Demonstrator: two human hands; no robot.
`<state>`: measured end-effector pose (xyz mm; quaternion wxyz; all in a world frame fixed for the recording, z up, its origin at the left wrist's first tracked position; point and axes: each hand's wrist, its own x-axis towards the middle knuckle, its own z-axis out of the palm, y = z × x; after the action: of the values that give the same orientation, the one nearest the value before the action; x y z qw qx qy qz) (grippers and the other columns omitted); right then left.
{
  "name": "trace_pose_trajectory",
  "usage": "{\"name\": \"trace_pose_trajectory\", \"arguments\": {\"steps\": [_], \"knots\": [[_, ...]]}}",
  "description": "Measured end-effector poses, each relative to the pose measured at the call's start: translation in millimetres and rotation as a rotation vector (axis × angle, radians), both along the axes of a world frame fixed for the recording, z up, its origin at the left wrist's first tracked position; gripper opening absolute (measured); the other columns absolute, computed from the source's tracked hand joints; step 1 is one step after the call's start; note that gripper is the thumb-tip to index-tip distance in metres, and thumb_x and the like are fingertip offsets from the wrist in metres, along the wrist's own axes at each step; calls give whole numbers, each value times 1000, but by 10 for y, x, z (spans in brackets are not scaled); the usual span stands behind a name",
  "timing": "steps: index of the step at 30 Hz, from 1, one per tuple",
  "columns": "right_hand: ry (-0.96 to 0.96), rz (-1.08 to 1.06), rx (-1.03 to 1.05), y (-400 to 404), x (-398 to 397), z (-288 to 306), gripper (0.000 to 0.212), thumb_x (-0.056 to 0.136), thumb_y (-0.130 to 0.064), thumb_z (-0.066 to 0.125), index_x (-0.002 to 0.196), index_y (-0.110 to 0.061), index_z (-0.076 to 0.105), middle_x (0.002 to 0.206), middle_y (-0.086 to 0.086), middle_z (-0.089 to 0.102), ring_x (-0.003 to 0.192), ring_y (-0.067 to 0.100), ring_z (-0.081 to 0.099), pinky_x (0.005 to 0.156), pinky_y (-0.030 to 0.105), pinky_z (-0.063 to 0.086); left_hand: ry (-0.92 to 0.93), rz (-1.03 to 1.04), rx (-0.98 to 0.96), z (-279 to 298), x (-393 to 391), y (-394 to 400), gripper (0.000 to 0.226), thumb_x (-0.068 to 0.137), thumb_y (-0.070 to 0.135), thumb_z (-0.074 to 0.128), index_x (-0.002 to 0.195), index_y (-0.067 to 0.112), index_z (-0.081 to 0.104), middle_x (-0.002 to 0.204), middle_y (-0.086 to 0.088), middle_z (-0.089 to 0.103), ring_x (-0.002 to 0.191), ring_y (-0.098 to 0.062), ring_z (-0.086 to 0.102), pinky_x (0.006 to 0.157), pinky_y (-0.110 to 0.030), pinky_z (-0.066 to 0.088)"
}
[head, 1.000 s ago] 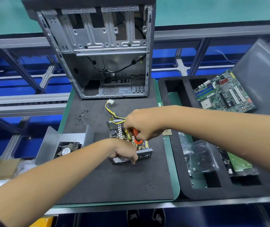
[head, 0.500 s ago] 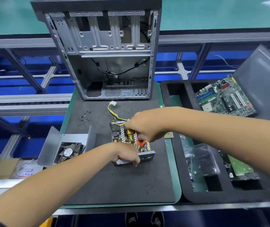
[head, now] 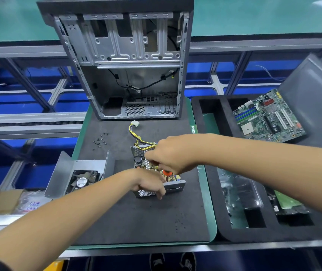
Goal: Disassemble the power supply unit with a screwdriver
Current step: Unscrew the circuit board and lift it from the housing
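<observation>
The open power supply unit (head: 174, 185) lies on the black foam mat (head: 136, 220), its circuit board showing and yellow and black cables (head: 134, 130) running off toward the case. My left hand (head: 148, 182) grips the unit's near left corner by the perforated wall. Over the board, my right hand (head: 173, 156) holds a screwdriver with an orange handle (head: 167, 172); its tip is hidden by my fingers. The unit's removed metal cover with the fan (head: 80, 176) lies to the left.
An empty computer case (head: 125, 61) stands at the back of the mat. Several loose screws (head: 100, 139) lie on the mat's left. On the right, a black foam tray (head: 222, 229) holds a motherboard (head: 267, 118), a plastic-wrapped part (head: 238, 190) and a grey panel (head: 316, 98).
My right hand has shifted slightly over the board with the screwdriver. My left hand keeps its grip on the unit, which has not moved on the mat.
</observation>
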<state>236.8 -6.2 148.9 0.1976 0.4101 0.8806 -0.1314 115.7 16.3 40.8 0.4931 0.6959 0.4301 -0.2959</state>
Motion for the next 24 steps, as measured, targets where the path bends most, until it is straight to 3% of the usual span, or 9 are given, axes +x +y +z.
{"name": "trace_pose_trajectory", "arguments": {"steps": [3, 5, 7, 10, 13, 16, 18, 20, 24], "knots": [[24, 18, -71, 76, 43, 32, 11, 89, -13, 56, 97, -20, 52, 91, 3, 57, 86, 24, 53, 67, 35, 43, -6, 11, -15, -33, -4, 16, 16, 77, 14, 63, 90, 18, 54, 86, 0, 43, 77, -18, 34, 59, -29, 25], [59, 32, -130, 93, 72, 40, 20, 82, -4, 58, 87, -22, 52, 92, 1, 62, 83, 20, 52, 68, 34, 45, -5, 16, -1, -38, 4, 13, 15, 77, 14, 63, 89, 18, 55, 84, 1, 44, 78, -18, 35, 61, -29, 25], [74, 52, -171, 91, 55, 54, 24, 79, 1, 57, 84, -22, 52, 87, 0, 62, 79, 18, 50, 63, 30, 41, -4, 32, 8, -48, 1, 0, 21, 79, 15, 61, 100, 15, 58, 92, 1, 46, 83, -17, 38, 66, -29, 29], [69, 67, -196, 77, -11, 54, 28, 77, 2, 57, 98, -17, 58, 87, -1, 61, 79, 20, 50, 61, 28, 36, 11, 33, 7, -48, -8, -15, 36, 80, 14, 59, 116, 16, 57, 105, -2, 48, 97, -21, 42, 76, -30, 34], [35, 3, -179, 67, 12, 67, 27, 88, -21, 65, 111, -15, 52, 100, 1, 58, 85, 19, 48, 68, 32, 36, 2, -95, 75, -24, -9, 15, 35, 78, 14, 60, 113, 11, 58, 98, -3, 49, 82, -18, 42, 66, -27, 31], [-84, -136, -120, 30, 67, 52, 36, 101, -48, 39, 110, -14, 42, 96, 12, 61, 82, 27, 57, 57, 36, 34, 29, -207, 98, 42, 9, 57, 32, 77, 15, 61, 109, 11, 59, 87, -2, 52, 74, -19, 44, 61, -27, 33], [-100, -137, -40, 4, 71, 17, 28, 104, -40, 32, 104, -13, 40, 82, 13, 53, 65, 22, 50, 50, 35, 28, 63, -254, 102, 77, 26, 72, 27, 76, 14, 60, 103, 11, 60, 74, -3, 50, 60, -21, 41, 54, -25, 29], [-78, -85, -17, -11, 72, 12, 18, 103, -30, 38, 105, -13, 43, 73, 3, 38, 60, 18, 41, 53, 36, 27, 71, -262, 113, 83, 41, 86, 24, 76, 12, 58, 99, 10, 60, 72, -6, 47, 52, -22, 35, 51, -25, 26], [-21, -18, -100, 22, 112, 92, 14, 91, -15, 56, 101, -15, 47, 90, 4, 54, 81, 24, 48, 65, 35, 37, 64, -293, 89, 88, 37, 110, 26, 75, 16, 61, 102, 13, 61, 92, -6, 56, 76, -22, 45, 65, -30, 35]]}}
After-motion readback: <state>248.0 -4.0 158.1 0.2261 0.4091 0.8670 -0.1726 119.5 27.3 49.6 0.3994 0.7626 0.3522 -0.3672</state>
